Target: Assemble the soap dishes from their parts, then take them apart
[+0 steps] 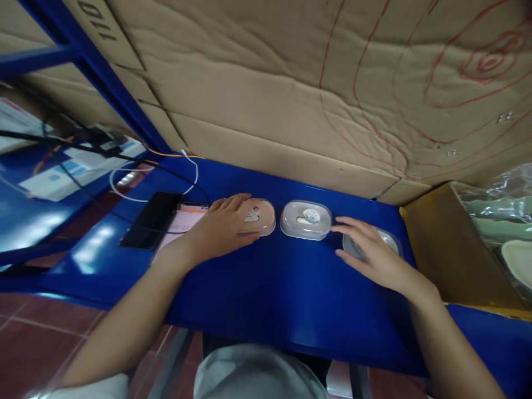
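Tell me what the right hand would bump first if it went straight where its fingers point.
The right hand would probably meet the clear, rounded plastic case in the middle; its fingertips look almost against it, though depth is unclear.

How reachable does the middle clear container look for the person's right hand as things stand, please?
Probably yes: the right hand is open just to the right of the middle clear container, with nothing visible between them.

Brown cardboard wall (249, 83) beyond the grip, red curved lines (491, 61) at its right, glossy blue tabletop (249, 299) beneath, blue frame (102, 88) leftward, reddish tiled floor (37, 330) lower down.
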The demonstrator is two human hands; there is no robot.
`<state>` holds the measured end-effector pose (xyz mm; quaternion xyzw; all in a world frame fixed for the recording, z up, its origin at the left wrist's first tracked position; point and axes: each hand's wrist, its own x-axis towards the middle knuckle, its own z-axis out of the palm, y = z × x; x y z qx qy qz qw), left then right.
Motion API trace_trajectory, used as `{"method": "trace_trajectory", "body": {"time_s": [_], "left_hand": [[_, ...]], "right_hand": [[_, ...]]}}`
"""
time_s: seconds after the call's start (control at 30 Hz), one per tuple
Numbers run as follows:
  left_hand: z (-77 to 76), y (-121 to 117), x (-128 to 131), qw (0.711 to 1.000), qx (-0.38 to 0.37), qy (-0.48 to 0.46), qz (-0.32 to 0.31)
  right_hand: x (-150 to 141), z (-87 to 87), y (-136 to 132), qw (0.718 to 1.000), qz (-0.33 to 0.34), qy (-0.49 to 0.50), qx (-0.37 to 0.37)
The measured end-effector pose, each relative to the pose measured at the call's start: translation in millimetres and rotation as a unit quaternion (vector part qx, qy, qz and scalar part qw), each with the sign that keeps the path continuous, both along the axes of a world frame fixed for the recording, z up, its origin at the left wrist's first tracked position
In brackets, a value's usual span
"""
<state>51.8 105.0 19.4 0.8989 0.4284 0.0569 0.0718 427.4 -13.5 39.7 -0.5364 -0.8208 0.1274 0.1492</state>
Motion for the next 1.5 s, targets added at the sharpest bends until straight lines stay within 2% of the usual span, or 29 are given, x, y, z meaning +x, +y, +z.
{"method": "trace_trajectory", "body": {"time_s": [0.1, 0.23, 0.37, 0.5, 0.6, 0.7, 0.83, 0.97, 1.13, 1.27, 1.4, 1.5], "left_hand": [[4.6, -1, -1, 1.000, -0.021, 0.007, -0.018], [10.5, -4, -2, 0.995, -0.074, -0.026, -0.054], [13.6, -4, -6, 0.990, -0.094, -0.078, -0.069], [12.2, 3, -10, 0.993, -0.042, -0.106, -0.021], [10.6, 15, -5, 0.993, -0.034, -0.116, 0.013], [9.8, 33, 8, 0.996, -0.046, -0.077, 0.027], [8.1, 53, 21, 0.995, -0.101, -0.014, 0.022], [3.4, 61, 24, 0.992, -0.125, -0.006, 0.004], [-2.1, 66, 28, 0.991, -0.130, -0.004, -0.004], [5.7, 44, 25, 0.992, -0.122, -0.013, -0.017], [16.3, -12, 4, 0.991, -0.057, -0.102, -0.066], [11.6, -53, -12, 0.990, -0.060, -0.092, -0.084]], "right_hand": [[-30, 6.2, 23, 0.999, 0.046, -0.014, -0.001], [-64, 8.8, 50, 0.997, 0.063, -0.041, -0.036], [-91, 4.8, 62, 0.990, 0.104, -0.059, -0.072], [-104, 7.6, 58, 0.991, 0.085, -0.087, -0.050], [-113, 13.5, 49, 0.991, 0.085, -0.105, -0.024], [-128, 14.0, 40, 0.985, 0.131, -0.109, -0.016], [-142, 5.8, 27, 0.977, 0.183, -0.110, -0.017], [-142, 5.3, 16, 0.974, 0.196, -0.101, -0.046], [-138, 21.2, 9, 0.965, 0.226, -0.057, -0.117], [-130, 34.2, 11, 0.968, 0.215, -0.042, -0.126], [-112, 43.3, 14, 0.979, 0.167, -0.047, -0.103], [-98, 47.3, 15, 0.984, 0.147, -0.039, -0.089]]}}
